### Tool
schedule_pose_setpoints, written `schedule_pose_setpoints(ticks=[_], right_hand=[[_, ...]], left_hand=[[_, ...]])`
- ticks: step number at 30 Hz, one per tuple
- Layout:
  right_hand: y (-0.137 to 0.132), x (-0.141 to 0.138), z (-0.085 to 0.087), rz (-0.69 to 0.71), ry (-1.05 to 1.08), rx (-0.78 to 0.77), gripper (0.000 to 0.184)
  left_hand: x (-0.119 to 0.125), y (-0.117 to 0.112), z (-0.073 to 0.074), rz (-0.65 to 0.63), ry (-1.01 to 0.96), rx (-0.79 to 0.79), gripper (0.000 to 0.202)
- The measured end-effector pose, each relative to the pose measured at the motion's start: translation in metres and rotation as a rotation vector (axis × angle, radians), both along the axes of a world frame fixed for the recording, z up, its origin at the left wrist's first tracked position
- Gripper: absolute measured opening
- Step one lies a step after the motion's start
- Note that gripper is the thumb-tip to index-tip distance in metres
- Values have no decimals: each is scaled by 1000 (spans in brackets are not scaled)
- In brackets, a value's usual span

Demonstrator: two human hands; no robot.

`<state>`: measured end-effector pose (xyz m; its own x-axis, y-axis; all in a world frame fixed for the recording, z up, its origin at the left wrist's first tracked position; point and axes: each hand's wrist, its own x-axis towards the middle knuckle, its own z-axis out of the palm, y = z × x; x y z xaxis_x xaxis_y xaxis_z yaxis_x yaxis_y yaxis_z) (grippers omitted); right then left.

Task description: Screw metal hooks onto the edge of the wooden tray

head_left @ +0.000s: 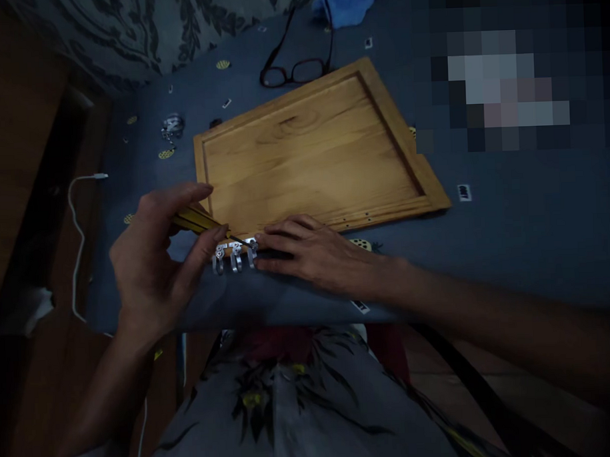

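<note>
A framed wooden board lies flat on a table covered with a dark blue cloth. At the board's near edge sits a small metal hook rack with three hooks. My left hand is closed round a yellow-handled screwdriver, whose thin tip points right at the rack's end. My right hand lies over the board's near edge, with its fingertips pressed against the right end of the hook rack.
Dark-framed glasses lie beyond the board's far edge, next to a blue cloth. A small shiny metal piece and scattered small bits sit at the left. A white cable hangs off the table's left side.
</note>
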<state>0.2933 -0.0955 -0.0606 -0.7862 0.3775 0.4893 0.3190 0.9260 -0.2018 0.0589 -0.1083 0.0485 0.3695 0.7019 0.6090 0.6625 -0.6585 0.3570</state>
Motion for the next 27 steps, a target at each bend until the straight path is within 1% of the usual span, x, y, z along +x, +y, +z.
schedule_pose_setpoints(ticks=[3,6,9,13,15,19,22,23,25,27], right_hand=[[0,0,-1,-16,5,2,33],[0,-1,-1,-12,-1,-1,33],[0,0,1,-2,-1,4,33],[1,0,1,-5,2,17,33],[0,0,1,-8,1,21,33],[0,0,3,-13,12,26,33],[-1,-1,4,-14,4,12,30],[-1,-1,5,-14,-2,3,30],[-1,-1,4,-14,-13,-17,31],[-1,-1,1,-20,-10,-21,33]], left_hand=[[0,-3,5,1,-4,-135,49],[0,-4,6,-19,-25,-186,45],[0,-2,2,-13,-18,-154,43],[0,1,-2,34,64,-10,44],[0,1,-1,38,46,-6,44],[0,-1,1,7,-57,-173,51],[-2,-1,-1,-39,-100,-284,53],[-3,-1,-2,-47,-96,-282,52],[-3,0,-3,-36,-48,-202,48],[-2,0,-3,31,41,-106,41]])
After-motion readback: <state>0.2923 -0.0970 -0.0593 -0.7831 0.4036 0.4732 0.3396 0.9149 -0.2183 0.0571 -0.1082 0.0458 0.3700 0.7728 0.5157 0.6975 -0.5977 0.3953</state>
